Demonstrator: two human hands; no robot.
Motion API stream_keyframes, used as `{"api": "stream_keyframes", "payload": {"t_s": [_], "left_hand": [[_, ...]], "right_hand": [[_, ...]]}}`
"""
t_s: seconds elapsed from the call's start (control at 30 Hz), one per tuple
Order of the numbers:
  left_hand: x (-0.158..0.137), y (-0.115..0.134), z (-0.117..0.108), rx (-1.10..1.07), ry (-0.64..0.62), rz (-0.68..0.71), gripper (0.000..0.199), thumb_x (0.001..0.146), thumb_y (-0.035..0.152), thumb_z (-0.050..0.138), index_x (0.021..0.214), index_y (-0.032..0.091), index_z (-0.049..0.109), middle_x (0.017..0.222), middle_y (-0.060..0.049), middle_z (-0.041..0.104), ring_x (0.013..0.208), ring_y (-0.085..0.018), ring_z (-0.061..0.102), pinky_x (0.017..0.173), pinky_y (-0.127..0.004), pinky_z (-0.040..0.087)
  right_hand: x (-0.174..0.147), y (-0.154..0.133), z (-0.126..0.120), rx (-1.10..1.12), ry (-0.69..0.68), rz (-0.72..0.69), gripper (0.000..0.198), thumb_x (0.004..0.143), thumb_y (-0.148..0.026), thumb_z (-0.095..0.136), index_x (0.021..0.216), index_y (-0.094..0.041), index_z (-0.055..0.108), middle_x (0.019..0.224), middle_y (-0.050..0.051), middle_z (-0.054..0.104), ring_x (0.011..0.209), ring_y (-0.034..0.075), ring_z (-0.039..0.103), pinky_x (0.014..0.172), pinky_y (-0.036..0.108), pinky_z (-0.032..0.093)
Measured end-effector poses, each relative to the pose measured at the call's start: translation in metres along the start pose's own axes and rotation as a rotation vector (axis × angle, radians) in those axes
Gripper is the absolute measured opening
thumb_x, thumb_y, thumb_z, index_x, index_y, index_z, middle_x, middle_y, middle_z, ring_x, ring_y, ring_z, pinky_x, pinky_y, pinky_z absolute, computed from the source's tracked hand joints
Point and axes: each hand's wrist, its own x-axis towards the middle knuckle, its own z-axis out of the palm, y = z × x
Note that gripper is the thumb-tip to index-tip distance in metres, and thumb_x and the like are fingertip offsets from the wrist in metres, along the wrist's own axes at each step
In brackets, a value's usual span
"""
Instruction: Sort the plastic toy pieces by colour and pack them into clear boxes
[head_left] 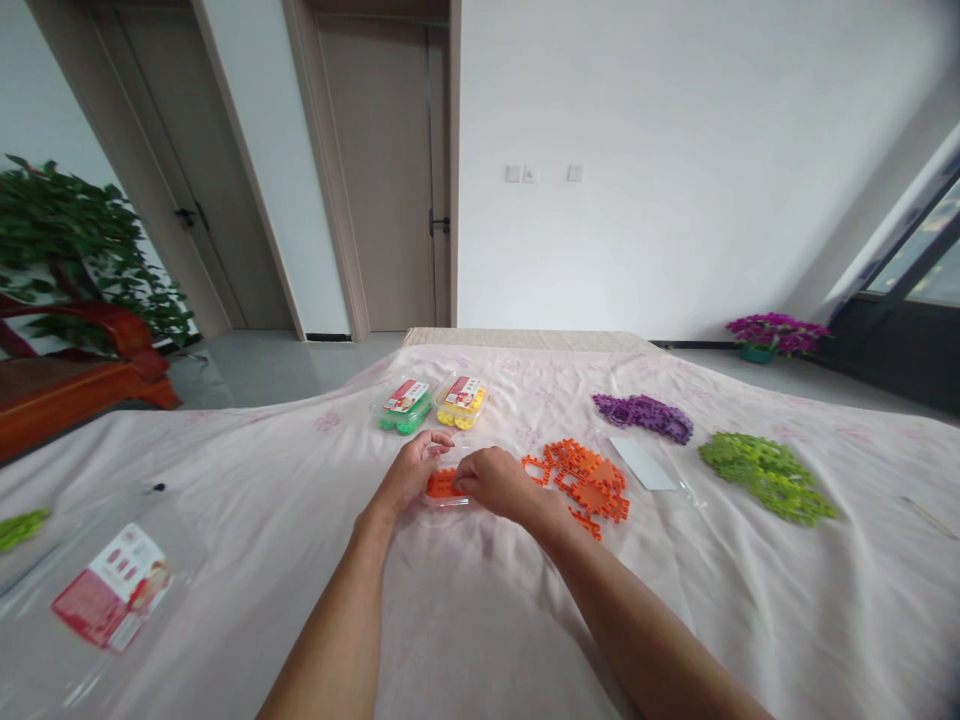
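Note:
A small transparent plastic box with orange puzzle pieces in it stands on the cloth in front of me. My left hand grips the box at its left side, fingers curved round the far edge. Over the box's right side is my right hand, its fingers closed and reaching down onto an orange piece. The fingertips are partly hidden. Just right of that hand lies a loose pile of orange interlocking pieces.
Two lidded boxes, one of green pieces and one of yellow pieces, stand behind. Purple pieces, a white card and lime-green pieces lie to the right. A large transparent labelled package is at the left.

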Motion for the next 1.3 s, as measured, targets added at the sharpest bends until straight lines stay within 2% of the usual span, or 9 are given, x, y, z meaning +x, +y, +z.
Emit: {"api": "stream_keyframes", "payload": {"t_s": [0.2,0.37,0.5,0.63,0.73,0.9,1.03,1.17,1.3], "left_hand": [[-0.001,0.003,0.001,-0.006,-0.013,0.015,0.025,0.068,0.022,0.06,0.092,0.017,0.061,0.134,-0.014,0.055,0.114,-0.026,0.058,0.102,-0.042,0.04],[0.002,-0.004,-0.001,0.002,-0.01,0.033,0.026,0.062,0.012,0.057,0.087,0.018,0.061,0.133,-0.01,0.057,0.115,-0.023,0.058,0.105,-0.039,0.039],[0.004,-0.008,-0.002,-0.027,-0.01,-0.002,0.034,0.057,0.007,0.054,0.088,0.019,0.061,0.132,-0.009,0.058,0.112,-0.023,0.059,0.104,-0.041,0.041],[0.005,-0.009,-0.002,-0.039,-0.011,0.003,0.035,0.056,0.007,0.052,0.087,0.018,0.061,0.131,-0.01,0.059,0.113,-0.024,0.059,0.104,-0.043,0.04],[0.004,-0.009,-0.003,-0.016,-0.013,0.013,0.036,0.055,0.006,0.049,0.087,0.018,0.062,0.133,-0.01,0.058,0.114,-0.024,0.058,0.105,-0.042,0.039],[0.003,-0.007,-0.002,-0.016,-0.009,0.007,0.036,0.055,0.006,0.048,0.086,0.018,0.061,0.133,-0.01,0.058,0.116,-0.024,0.058,0.105,-0.042,0.039],[0.004,-0.006,-0.001,-0.023,0.0,-0.017,0.032,0.057,0.007,0.053,0.085,0.018,0.06,0.132,-0.009,0.058,0.113,-0.024,0.059,0.102,-0.04,0.042],[0.003,-0.007,-0.001,-0.015,-0.013,-0.004,0.029,0.064,0.012,0.058,0.092,0.019,0.06,0.134,-0.009,0.056,0.111,-0.022,0.06,0.098,-0.037,0.044],[0.0,-0.006,0.0,-0.017,-0.027,-0.007,0.028,0.072,0.02,0.06,0.1,0.021,0.06,0.134,-0.008,0.056,0.115,-0.023,0.058,0.093,-0.035,0.048]], "right_hand": [[0.004,0.02,-0.019,0.168,0.07,-0.017,0.024,0.081,-0.017,0.054,0.088,-0.021,0.076,0.085,0.001,0.075,0.075,0.013,0.065,0.068,0.022,0.042],[-0.007,0.071,-0.056,0.066,0.188,0.305,0.023,0.08,-0.018,0.059,0.095,-0.022,0.075,0.093,0.003,0.075,0.086,0.018,0.066,0.075,0.026,0.044],[-0.02,0.098,-0.063,-0.099,0.044,0.429,0.03,0.072,-0.018,0.067,0.1,-0.023,0.074,0.098,0.005,0.073,0.091,0.02,0.065,0.076,0.027,0.044],[-0.021,0.099,-0.05,-0.195,-0.202,0.405,0.055,0.058,-0.027,0.082,0.111,-0.025,0.069,0.109,0.006,0.069,0.096,0.024,0.064,0.074,0.029,0.044],[-0.019,0.093,-0.042,-0.286,-0.253,0.363,0.063,0.053,-0.028,0.086,0.113,-0.022,0.068,0.116,0.011,0.066,0.101,0.028,0.063,0.076,0.03,0.044],[-0.02,0.09,-0.047,-0.305,-0.134,0.419,0.02,0.079,-0.02,0.061,0.095,-0.017,0.072,0.1,0.015,0.07,0.087,0.025,0.066,0.068,0.029,0.041],[-0.016,0.083,-0.058,-0.196,0.112,0.449,0.024,0.082,-0.02,0.055,0.101,-0.019,0.069,0.092,0.01,0.07,0.081,0.021,0.064,0.064,0.026,0.037],[-0.008,0.064,-0.056,0.016,0.289,0.26,0.028,0.085,-0.028,0.055,0.111,-0.022,0.063,0.085,0.002,0.069,0.075,0.016,0.061,0.062,0.023,0.036],[-0.003,0.045,-0.04,0.061,0.253,0.103,0.023,0.087,-0.027,0.054,0.106,-0.022,0.066,0.085,0.002,0.07,0.075,0.015,0.061,0.065,0.023,0.037]]}}
